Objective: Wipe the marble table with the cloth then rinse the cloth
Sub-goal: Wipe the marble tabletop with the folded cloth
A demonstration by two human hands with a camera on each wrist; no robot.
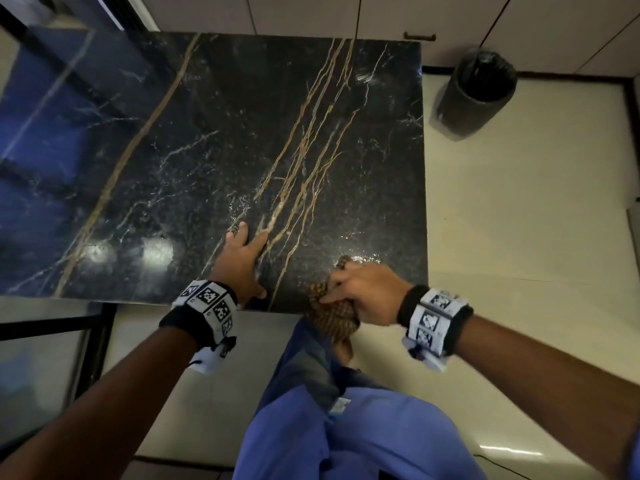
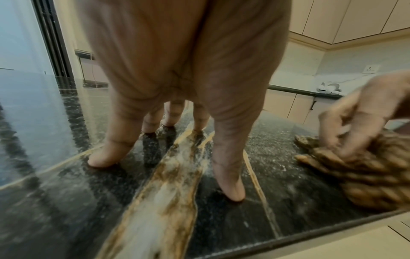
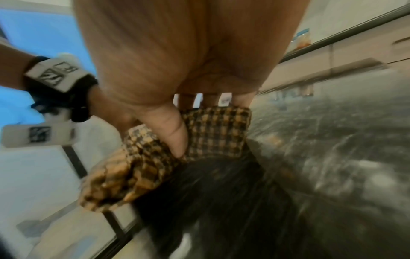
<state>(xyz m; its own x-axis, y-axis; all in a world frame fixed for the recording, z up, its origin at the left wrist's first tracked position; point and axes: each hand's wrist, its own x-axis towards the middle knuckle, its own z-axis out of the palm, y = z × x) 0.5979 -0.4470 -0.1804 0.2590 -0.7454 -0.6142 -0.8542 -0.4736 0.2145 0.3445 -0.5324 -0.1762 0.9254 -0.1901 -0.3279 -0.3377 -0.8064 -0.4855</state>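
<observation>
Checked brown-and-tan cloth [image 1: 334, 311] bunched at near edge of black marble surface [image 1: 242, 133], right of centre, part on stone, part hanging off the edge toward the legs. Right hand [image 1: 363, 292] on top of it, fingers curled down into the folds, thumb [image 3: 175, 133] pressed into the fabric in right wrist view: gripping, not flat-palming. Left hand [image 1: 244, 259] just beside, to the left, apart from cloth, fingers spread and straight, fingertips [image 2: 104, 160] planted on the stone, holding nothing, looks like bracing.

Key relation: cloth sits at the near right corner zone, so almost the whole slab lies away from and to the left of the hands. Unwiped run therefore forward and leftward, along the gold veins [image 1: 304, 143] that slant from near edge up to far edge. Right hand clearly the nearer, already on the cloth; left only a support and in the path of any leftward sweep. Cloth's long axis hard to call, wadded, roughly crosswise over the edge.

Wet sheen and streaks [image 1: 356, 237] just beyond the cloth suggest some wiping done there; rest of slab not readable for wetness. Judged: wiping stage, rinse not yet due. No sink in view.

Risk: overhanging part sliding off the edge if grip loosens.

Black waste bin [image 1: 479, 88] on floor past the right far corner, well apart.
</observation>
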